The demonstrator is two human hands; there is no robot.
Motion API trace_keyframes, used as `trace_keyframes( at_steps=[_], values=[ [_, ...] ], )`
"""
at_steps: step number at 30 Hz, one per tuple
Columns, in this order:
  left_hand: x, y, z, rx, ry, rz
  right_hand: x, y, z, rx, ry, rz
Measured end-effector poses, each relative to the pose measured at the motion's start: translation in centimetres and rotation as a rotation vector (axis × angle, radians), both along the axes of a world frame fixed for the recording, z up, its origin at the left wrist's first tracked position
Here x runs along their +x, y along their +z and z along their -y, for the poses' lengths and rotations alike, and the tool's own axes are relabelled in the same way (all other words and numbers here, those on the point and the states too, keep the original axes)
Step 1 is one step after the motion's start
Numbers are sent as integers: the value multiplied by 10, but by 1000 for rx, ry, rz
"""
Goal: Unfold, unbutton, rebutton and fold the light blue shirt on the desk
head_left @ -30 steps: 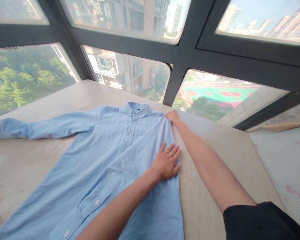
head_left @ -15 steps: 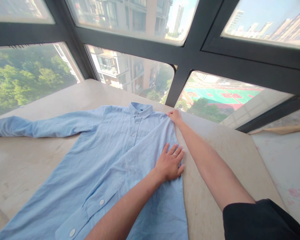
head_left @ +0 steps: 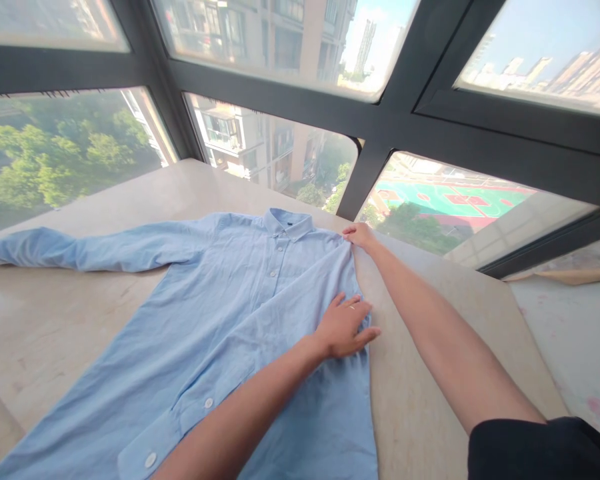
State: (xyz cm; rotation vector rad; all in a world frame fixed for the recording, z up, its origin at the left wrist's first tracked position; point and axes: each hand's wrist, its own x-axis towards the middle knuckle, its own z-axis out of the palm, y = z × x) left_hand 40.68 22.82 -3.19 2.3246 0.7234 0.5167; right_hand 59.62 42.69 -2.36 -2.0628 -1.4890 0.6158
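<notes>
A light blue button-up shirt [head_left: 190,320] lies front side up on a pale stone surface. Its collar [head_left: 289,225] points toward the windows, and one sleeve [head_left: 105,248] stretches out to the left. The other sleeve is folded diagonally across the front, its buttoned cuff [head_left: 150,460] near the bottom. My right hand [head_left: 359,235] pinches the shirt at the shoulder fold on the right. Closer to me, my left hand [head_left: 347,325], wearing a ring, rests over the shirt's right side with fingers apart, its thumb past the edge.
Dark window frames [head_left: 370,160] border the far side of the stone ledge [head_left: 420,380]. At the right stands a pale flowered panel [head_left: 575,340] with a brown strip along its top. Buildings, trees and a sports court show through the glass.
My left hand has shifted slightly, its thumb now farther out past the shirt's edge. My right hand keeps its pinch at the shoulder. The whole view has moved a little.
</notes>
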Motion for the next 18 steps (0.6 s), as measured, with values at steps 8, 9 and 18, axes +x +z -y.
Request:
trace_keyframes(
  at_steps=[8,9,18],
  values=[
    [-31,46,-166,-78,675,155,3,-10,20,6,-44,-115],
    [-33,48,-186,-59,717,64,4,-11,21,7,-48,-129],
    [-17,21,-260,-173,795,-233,9,-14,20,-19,-64,-156]
  ],
)
